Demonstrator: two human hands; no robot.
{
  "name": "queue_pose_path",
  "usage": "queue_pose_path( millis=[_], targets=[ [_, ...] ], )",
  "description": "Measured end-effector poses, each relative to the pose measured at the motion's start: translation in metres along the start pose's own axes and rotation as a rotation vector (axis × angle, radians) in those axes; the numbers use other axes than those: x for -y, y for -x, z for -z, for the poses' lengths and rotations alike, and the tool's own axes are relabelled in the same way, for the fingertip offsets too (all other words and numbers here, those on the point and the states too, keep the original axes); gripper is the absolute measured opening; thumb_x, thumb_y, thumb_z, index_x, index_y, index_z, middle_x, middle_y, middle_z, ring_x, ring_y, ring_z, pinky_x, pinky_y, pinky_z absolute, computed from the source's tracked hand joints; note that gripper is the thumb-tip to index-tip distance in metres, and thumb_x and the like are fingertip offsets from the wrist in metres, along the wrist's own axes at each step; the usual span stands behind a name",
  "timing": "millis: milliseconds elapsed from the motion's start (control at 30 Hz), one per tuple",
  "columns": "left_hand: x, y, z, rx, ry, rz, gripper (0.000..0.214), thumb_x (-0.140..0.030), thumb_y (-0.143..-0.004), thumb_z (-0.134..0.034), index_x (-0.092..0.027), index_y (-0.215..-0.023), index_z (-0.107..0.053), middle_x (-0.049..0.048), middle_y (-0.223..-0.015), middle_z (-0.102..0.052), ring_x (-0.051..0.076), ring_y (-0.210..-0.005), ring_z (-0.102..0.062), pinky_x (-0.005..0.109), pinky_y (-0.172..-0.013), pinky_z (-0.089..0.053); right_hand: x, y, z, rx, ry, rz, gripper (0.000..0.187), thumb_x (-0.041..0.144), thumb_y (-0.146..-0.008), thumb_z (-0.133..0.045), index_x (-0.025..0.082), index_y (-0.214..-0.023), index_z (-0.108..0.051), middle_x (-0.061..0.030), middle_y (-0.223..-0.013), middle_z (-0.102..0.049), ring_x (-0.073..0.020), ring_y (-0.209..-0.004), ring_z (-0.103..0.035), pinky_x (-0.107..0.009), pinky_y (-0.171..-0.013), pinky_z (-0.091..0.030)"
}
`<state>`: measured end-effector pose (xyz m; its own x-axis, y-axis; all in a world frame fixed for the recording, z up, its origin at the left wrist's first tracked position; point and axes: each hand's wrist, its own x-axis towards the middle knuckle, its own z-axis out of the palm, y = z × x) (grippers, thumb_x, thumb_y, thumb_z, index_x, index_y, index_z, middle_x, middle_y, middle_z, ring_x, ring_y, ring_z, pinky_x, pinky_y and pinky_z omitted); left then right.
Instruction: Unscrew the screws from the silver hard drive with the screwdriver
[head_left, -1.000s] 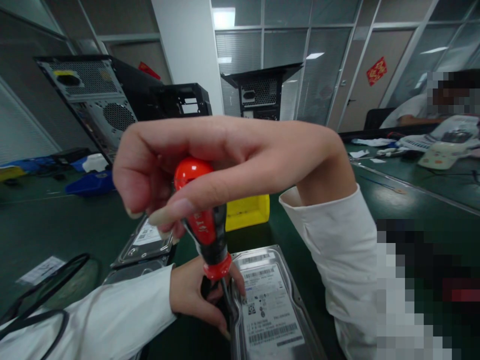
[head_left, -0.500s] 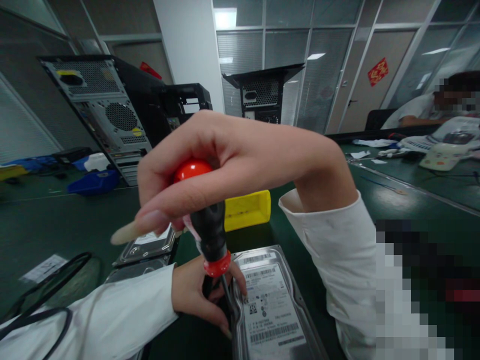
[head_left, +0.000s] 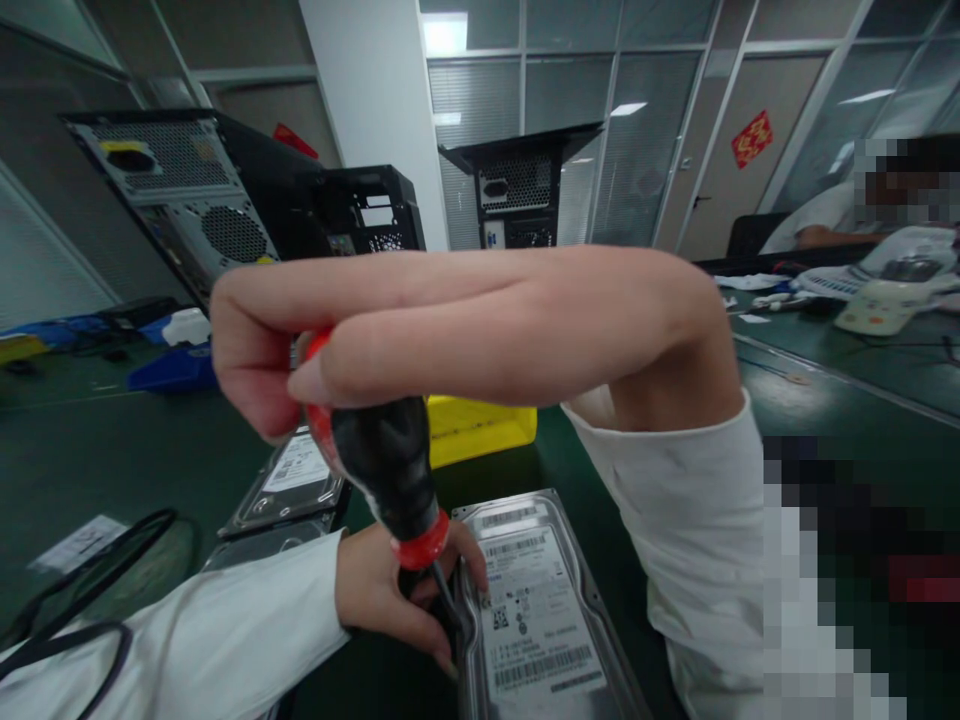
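My right hand (head_left: 480, 325) crosses the middle of the view with its fingers curled closed around the handle of a black and red screwdriver (head_left: 390, 465). The shaft slants down to the left edge of a silver hard drive (head_left: 540, 610) with a white printed label. Whether the tip sits in a screw is too small to tell. Low on the left side, my left hand (head_left: 390, 590) grips that same edge, one finger on the top face and the thumb by the side. More hard drives (head_left: 289, 485) lie stacked to the left, partly behind my left sleeve.
A yellow bin (head_left: 484, 430) stands behind the drive, a blue bin (head_left: 172, 368) further left. Computer cases (head_left: 247, 190) rise at the back. Black cable (head_left: 75, 580) loops at the lower left. Across the table on the right sits another person (head_left: 817, 220).
My right hand has turned and shifted left on the handle, its fingers now reaching further round. The screwdriver's top leans more to the left. My left hand and the drive stay about the same.
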<state>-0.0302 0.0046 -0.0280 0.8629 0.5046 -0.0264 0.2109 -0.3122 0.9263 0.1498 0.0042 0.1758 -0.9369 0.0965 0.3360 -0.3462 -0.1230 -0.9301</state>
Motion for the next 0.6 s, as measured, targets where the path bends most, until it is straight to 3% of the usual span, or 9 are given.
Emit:
queue_pose_path(
  millis=[100, 267, 333, 433, 533, 600],
  targets=[
    [-0.001, 0.001, 0.000, -0.004, -0.005, 0.016, 0.045, -0.022, -0.053, -0.079, -0.015, -0.094, -0.061, -0.0089, -0.050, -0.040, 0.003, -0.045, -0.036, 0.014, -0.041, -0.025, -0.005, -0.005, 0.001, -0.143, 0.339, -0.180, 0.036, 0.023, -0.078, -0.019, 0.004, -0.055, -0.039, 0.0088, -0.055, -0.041, 0.0068, -0.065, -0.049, 0.000, -0.055, -0.032],
    [0.000, 0.002, -0.001, 0.004, 0.012, 0.035, 0.045, -0.025, -0.055, -0.078, -0.014, -0.094, -0.060, -0.0082, -0.052, -0.041, 0.003, -0.045, -0.037, 0.014, -0.040, -0.025, -0.011, -0.007, 0.026, 0.106, 0.796, -0.091, 0.020, 0.016, -0.077, -0.034, 0.003, -0.076, -0.048, 0.0101, -0.057, -0.041, 0.0024, -0.071, -0.050, -0.007, -0.061, -0.037],
    [0.001, 0.001, -0.001, 0.015, 0.034, 0.028, 0.045, -0.025, -0.055, -0.078, -0.015, -0.095, -0.059, -0.0081, -0.052, -0.042, 0.003, -0.046, -0.037, 0.014, -0.041, -0.025, -0.014, -0.008, 0.033, 0.156, 0.898, 0.014, 0.019, 0.020, -0.075, -0.041, 0.002, -0.076, -0.048, 0.0096, -0.058, -0.039, 0.0003, -0.071, -0.051, -0.010, -0.063, -0.040],
    [0.003, 0.001, -0.001, 0.016, 0.038, 0.023, 0.045, -0.025, -0.055, -0.078, -0.015, -0.095, -0.059, -0.0083, -0.053, -0.043, 0.003, -0.046, -0.038, 0.014, -0.042, -0.027, -0.020, -0.010, 0.033, 0.187, 0.835, 0.119, 0.015, 0.019, -0.075, -0.043, 0.004, -0.075, -0.045, 0.0090, -0.062, -0.041, -0.0010, -0.071, -0.053, -0.014, -0.069, -0.043],
    [0.003, 0.001, 0.000, -0.001, 0.026, 0.029, 0.046, -0.022, -0.052, -0.079, -0.015, -0.093, -0.060, -0.0085, -0.052, -0.042, 0.004, -0.046, -0.038, 0.014, -0.043, -0.027, -0.028, -0.011, 0.024, 0.198, 0.558, 0.004, 0.008, 0.017, -0.078, -0.038, 0.009, -0.078, -0.040, 0.0080, -0.064, -0.046, -0.0019, -0.071, -0.054, -0.018, -0.071, -0.046],
    [0.002, 0.001, 0.000, -0.009, 0.016, 0.044, 0.046, -0.021, -0.051, -0.080, -0.015, -0.092, -0.061, -0.0086, -0.051, -0.041, 0.003, -0.046, -0.036, 0.015, -0.042, -0.025, -0.033, -0.013, 0.016, 0.137, 0.374, -0.055, 0.010, 0.021, -0.082, -0.038, 0.013, -0.076, -0.033, 0.0087, -0.060, -0.044, -0.0018, -0.061, -0.053, -0.019, -0.064, -0.047]
  ],
)
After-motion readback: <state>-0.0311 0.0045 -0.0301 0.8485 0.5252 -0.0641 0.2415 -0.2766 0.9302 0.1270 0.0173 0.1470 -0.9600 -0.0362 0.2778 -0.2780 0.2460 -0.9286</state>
